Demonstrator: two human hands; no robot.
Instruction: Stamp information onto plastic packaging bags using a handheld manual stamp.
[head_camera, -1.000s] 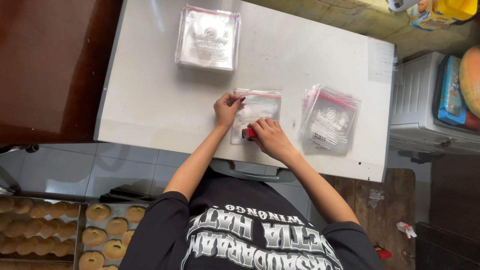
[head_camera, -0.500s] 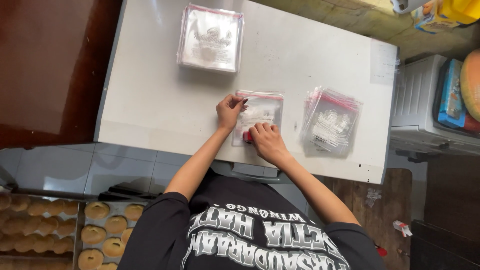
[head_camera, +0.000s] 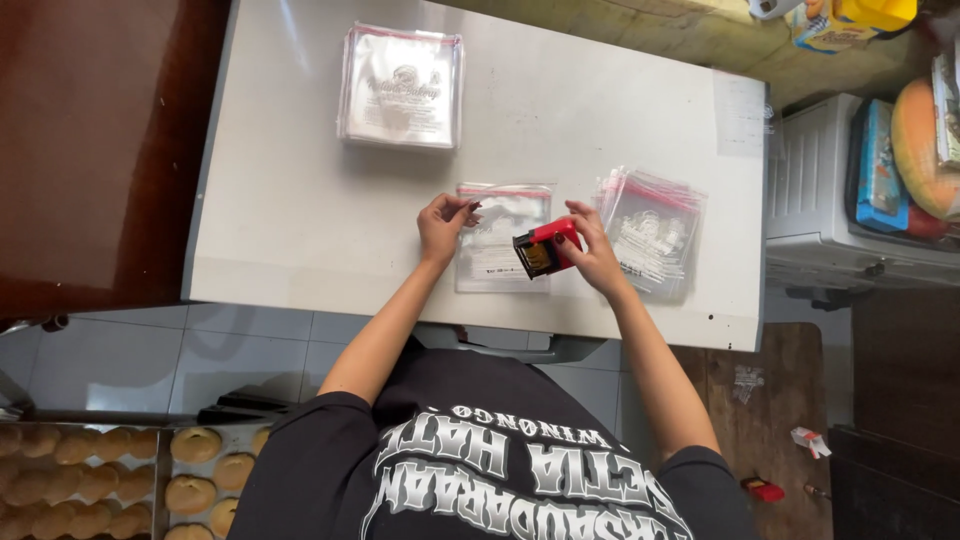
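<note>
A clear plastic bag (head_camera: 497, 230) with a red top strip lies flat on the grey table (head_camera: 300, 200). My left hand (head_camera: 443, 225) rests on its left edge with fingertips pressing it down. My right hand (head_camera: 590, 250) holds a small red and black stamp (head_camera: 542, 250), lifted and tilted just above the bag's right side. A fanned pile of the same bags (head_camera: 652, 230) lies to the right of my right hand. A neat stack of bags (head_camera: 402, 87) sits at the far side of the table.
Trays of round baked buns (head_camera: 100, 480) stand at the lower left, below the table's near edge. A white appliance (head_camera: 850, 220) with colourful items on top stands to the right. Dark flooring lies left of the table.
My right hand has lifted the stamp off the bag and tilted it, so its underside now shows. My left hand stays on the bag's left edge.
</note>
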